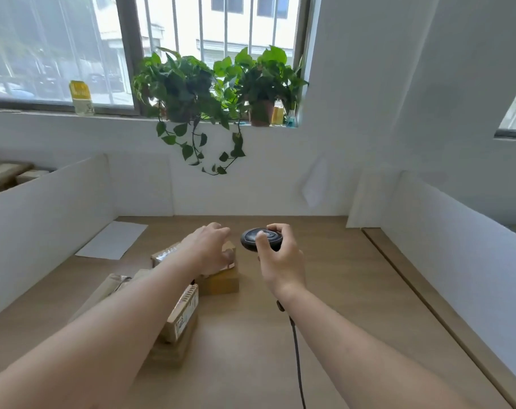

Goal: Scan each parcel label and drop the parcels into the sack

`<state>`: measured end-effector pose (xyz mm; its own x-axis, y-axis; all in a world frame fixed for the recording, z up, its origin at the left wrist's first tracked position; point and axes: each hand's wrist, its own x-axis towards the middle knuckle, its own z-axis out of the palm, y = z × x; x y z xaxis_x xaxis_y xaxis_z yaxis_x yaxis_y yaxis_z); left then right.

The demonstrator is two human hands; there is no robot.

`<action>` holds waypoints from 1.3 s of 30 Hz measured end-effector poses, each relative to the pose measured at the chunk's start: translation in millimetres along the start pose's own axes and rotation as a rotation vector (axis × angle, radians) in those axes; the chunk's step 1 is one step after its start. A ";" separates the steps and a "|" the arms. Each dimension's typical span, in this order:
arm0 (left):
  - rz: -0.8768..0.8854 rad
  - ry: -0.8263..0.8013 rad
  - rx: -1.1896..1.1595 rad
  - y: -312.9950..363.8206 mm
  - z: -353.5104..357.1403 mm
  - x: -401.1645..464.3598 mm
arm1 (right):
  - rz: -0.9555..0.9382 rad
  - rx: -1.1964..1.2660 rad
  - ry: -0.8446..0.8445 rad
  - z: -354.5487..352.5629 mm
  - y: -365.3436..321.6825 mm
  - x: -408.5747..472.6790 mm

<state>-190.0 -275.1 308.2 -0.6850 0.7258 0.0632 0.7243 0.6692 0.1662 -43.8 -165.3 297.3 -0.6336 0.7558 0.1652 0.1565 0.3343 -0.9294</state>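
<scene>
On the desk [324, 305], the left hand [209, 250] curls its fingers on a small cardboard parcel [221, 280] atop the pile while the right hand [280, 258] grips the black scanner [261, 239], whose cord [296, 355] could snag and knock parcels off.

Bright, soft daylight enters through the barred window [132, 48] across the upper left and centre of the frame; the panes are overexposed and hazy, the buildings outside washed pale; the potted plants [218, 84] on the sill are backlit, their leaves dark; the wooden desk [339, 290] carries a pale sheen at lower centre and only faint, diffuse shadows; straight edges bow toward the frame borders; fine detail is slightly smeared throughout.
</scene>
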 end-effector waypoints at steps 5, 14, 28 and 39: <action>0.006 -0.058 -0.021 -55.0 22.9 86.2 | 0.026 -0.054 0.023 57.5 17.3 71.5; -0.033 -0.234 -0.055 -120.4 104.0 180.2 | 0.152 -0.130 -0.027 132.6 81.4 161.8; -0.134 -0.364 -0.001 -174.4 224.4 268.5 | 0.326 -0.124 -0.127 203.1 209.6 214.7; -0.185 -0.264 -0.282 -170.1 220.4 257.9 | 0.339 -0.111 -0.103 188.7 216.4 200.4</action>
<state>-472.6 -166.5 79.3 -0.7315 0.6379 -0.2407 0.5161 0.7487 0.4160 -279.9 -47.8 66.9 -0.6033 0.7756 -0.1856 0.4483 0.1374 -0.8832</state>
